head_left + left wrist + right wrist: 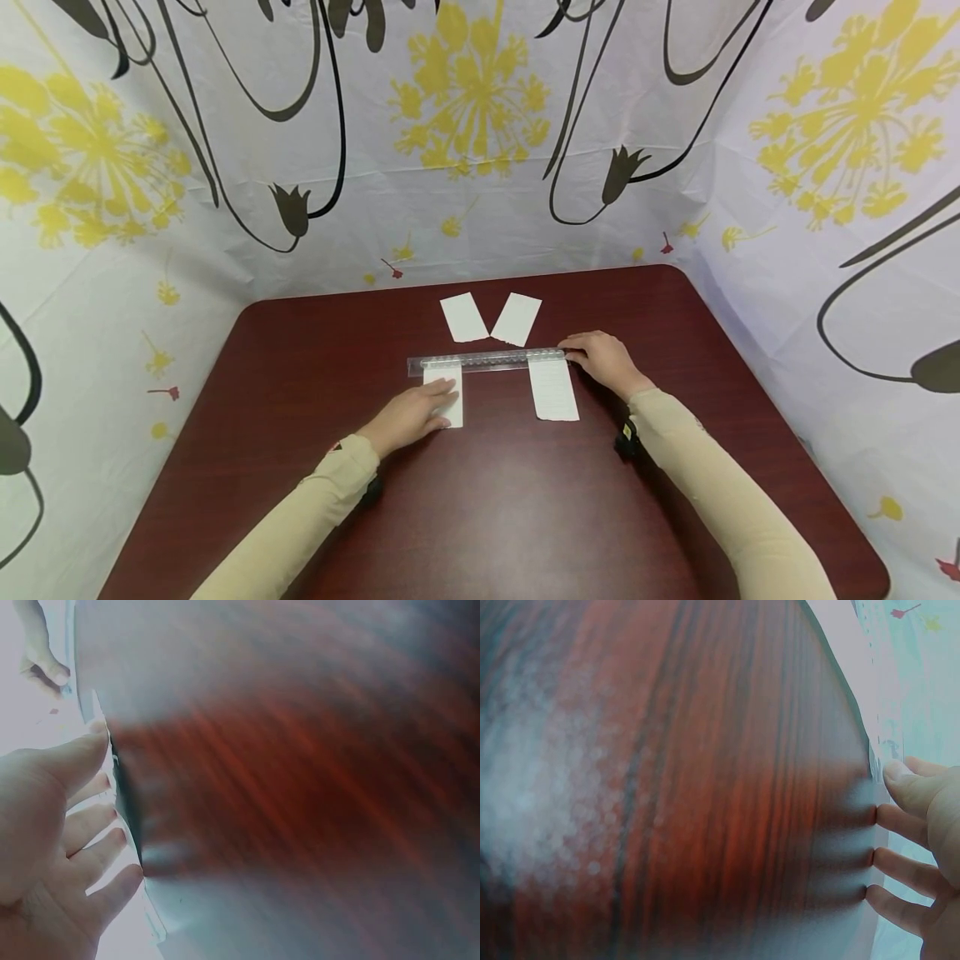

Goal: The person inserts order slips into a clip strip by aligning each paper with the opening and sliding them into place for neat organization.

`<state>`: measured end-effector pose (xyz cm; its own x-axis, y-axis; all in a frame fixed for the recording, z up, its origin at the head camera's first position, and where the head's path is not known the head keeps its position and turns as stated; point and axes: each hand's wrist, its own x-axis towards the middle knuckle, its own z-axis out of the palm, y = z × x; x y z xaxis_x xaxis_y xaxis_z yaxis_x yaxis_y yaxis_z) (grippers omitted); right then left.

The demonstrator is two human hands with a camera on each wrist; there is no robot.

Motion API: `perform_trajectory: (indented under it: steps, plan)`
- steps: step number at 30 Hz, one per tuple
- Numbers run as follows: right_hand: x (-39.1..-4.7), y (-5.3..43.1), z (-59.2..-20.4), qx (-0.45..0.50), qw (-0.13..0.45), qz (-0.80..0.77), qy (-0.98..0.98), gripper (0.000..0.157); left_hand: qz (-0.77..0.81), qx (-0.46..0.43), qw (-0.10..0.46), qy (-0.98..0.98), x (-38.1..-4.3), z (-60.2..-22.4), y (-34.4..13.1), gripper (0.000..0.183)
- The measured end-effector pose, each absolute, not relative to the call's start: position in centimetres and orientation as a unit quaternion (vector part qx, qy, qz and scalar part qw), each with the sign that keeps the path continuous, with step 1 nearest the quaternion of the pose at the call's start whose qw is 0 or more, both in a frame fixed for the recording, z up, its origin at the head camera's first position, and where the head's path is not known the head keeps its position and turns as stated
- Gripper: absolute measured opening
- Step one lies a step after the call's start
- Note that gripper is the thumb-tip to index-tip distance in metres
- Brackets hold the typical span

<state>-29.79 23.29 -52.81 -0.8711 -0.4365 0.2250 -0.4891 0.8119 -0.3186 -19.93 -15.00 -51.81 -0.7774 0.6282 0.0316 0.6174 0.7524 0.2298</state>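
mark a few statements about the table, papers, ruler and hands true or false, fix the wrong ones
1. The left hand rests on the near-left paper. True.
2. The clear ruler overlaps the near-right paper. True.
3. The right hand lies flat on the near-right paper. False: it is at the ruler's right end.
4. The far-left paper and far-right paper lie beyond the ruler. True.
5. The table is pale grey. False: it is dark reddish brown.
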Motion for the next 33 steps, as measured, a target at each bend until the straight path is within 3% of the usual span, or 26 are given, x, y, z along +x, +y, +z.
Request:
perform_trajectory:
  steps: [33]
  plan:
    - [-29.7,23.3,-52.7,0.244,0.072,0.189,-0.948,0.029,0.136,0.351,0.049,0.925,-20.5,-51.5,-14.0,0.056]
